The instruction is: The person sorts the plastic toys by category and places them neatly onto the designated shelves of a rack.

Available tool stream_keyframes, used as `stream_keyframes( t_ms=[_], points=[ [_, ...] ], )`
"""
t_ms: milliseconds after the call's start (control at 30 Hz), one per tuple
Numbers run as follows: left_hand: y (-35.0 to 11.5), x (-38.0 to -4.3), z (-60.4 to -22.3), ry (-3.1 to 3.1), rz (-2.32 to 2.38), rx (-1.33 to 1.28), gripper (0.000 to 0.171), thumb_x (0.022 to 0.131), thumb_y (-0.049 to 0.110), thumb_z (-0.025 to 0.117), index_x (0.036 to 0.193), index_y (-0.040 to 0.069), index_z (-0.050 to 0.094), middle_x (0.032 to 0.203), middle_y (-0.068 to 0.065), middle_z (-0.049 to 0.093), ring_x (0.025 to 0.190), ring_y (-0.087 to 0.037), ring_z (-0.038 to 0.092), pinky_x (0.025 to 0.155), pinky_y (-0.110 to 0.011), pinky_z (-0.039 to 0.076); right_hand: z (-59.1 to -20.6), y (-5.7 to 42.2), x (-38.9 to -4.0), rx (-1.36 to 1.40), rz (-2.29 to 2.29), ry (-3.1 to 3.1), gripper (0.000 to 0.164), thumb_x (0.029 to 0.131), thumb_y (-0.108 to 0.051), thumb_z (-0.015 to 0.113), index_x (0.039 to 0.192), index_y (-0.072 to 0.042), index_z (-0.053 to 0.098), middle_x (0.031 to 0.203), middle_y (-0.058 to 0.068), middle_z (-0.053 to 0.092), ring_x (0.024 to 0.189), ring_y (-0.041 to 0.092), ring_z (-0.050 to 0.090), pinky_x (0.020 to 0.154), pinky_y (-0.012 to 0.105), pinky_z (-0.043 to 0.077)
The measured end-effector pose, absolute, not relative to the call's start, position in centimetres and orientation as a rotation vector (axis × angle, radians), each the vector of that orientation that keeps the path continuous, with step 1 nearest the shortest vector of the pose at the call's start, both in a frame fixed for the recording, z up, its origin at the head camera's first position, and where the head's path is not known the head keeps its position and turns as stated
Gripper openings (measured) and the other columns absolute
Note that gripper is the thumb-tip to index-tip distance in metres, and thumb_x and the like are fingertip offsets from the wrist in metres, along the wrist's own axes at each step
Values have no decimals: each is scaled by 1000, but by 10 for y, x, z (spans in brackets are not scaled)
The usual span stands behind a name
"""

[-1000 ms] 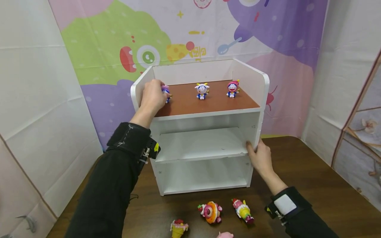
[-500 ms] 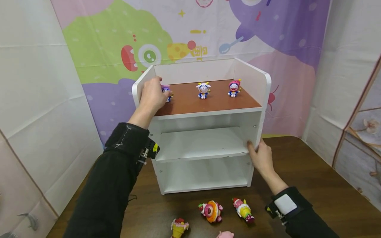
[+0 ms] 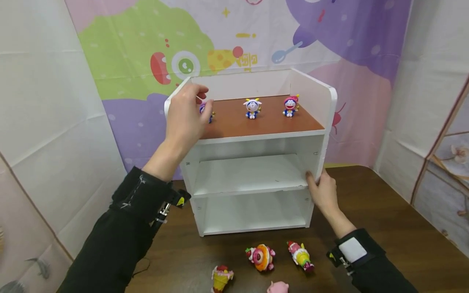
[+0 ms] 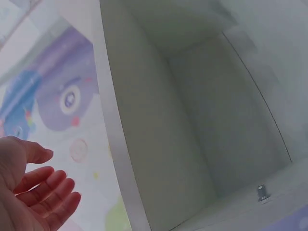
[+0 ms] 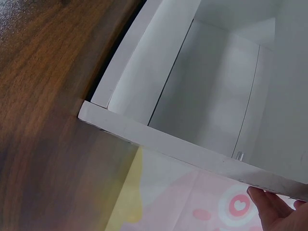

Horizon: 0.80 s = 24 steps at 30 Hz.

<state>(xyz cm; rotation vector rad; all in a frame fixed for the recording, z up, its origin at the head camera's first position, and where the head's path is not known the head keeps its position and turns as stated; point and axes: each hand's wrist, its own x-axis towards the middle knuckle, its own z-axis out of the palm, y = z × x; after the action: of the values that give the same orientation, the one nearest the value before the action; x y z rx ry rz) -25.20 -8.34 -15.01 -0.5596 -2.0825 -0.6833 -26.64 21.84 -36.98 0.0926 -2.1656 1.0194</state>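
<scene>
A small white shelf unit [image 3: 253,191] with a brown top board [image 3: 238,128] stands on the table. On that board are a white-horned blue figurine [image 3: 252,109], a pink-hooded figurine [image 3: 290,107] and, at the left, a purple-topped figurine [image 3: 210,116] partly covered by my left hand [image 3: 186,116]. The left fingers are loosely bent just in front of it, holding nothing; the left wrist view shows the hand [image 4: 36,190] spread beside the unit. My right hand [image 3: 324,193] grips the unit's right side panel. The right wrist view shows only those fingers [image 5: 269,207] against the panel's outer face.
In front of the unit lie an ice-cream-cone toy [image 3: 221,279], an orange-ringed pink toy [image 3: 261,258], a yellow and pink toy [image 3: 300,256] and a pink toy [image 3: 278,287] cut by the frame's bottom. A printed cloth [image 3: 128,61] hangs behind the dark wooden table [image 3: 370,203].
My left hand has let go of the purple-topped figurine and drawn back towards me, its fingers opening. The figurine stays on the top board. My right hand keeps its place on the side panel.
</scene>
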Motion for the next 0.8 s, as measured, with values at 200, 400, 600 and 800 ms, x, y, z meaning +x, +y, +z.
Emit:
stream_keyframes(
  t_ms=[200, 400, 600, 800],
  points=[
    [-81, -229, -170, -1956, -613, -776, 15, 80, 2, 59, 92, -6, 60, 82, -13, 58, 72, -20, 55, 64, -28, 45, -369, 219, -267, 90, 1014, -2168, 33, 87, -16, 51, 105, 11, 50, 91, 33, 58, 75, 43, 58, 59, 53, 46],
    [-76, -200, -194, -1993, -570, -911, 16, 77, 1, 62, 93, -2, 60, 79, -8, 57, 70, -17, 54, 61, -26, 45, -370, 219, -267, 83, 1019, -2169, 32, 87, -17, 51, 104, 10, 50, 90, 32, 58, 74, 42, 58, 58, 53, 46],
    [-73, -175, -224, -2055, -542, -1004, 20, 75, 4, 66, 94, 3, 60, 80, -3, 57, 71, -15, 55, 61, -25, 46, -368, 220, -268, 89, 1015, -2157, 33, 86, -17, 51, 103, 11, 51, 89, 33, 58, 74, 42, 58, 58, 53, 45],
    [-74, -162, -266, -2218, -504, -1086, 20, 76, 10, 67, 95, 8, 60, 86, 1, 57, 72, -10, 55, 59, -23, 46, -369, 220, -267, 86, 1014, -2173, 34, 87, -17, 51, 104, 12, 50, 89, 33, 58, 73, 42, 58, 57, 53, 45]
  ],
)
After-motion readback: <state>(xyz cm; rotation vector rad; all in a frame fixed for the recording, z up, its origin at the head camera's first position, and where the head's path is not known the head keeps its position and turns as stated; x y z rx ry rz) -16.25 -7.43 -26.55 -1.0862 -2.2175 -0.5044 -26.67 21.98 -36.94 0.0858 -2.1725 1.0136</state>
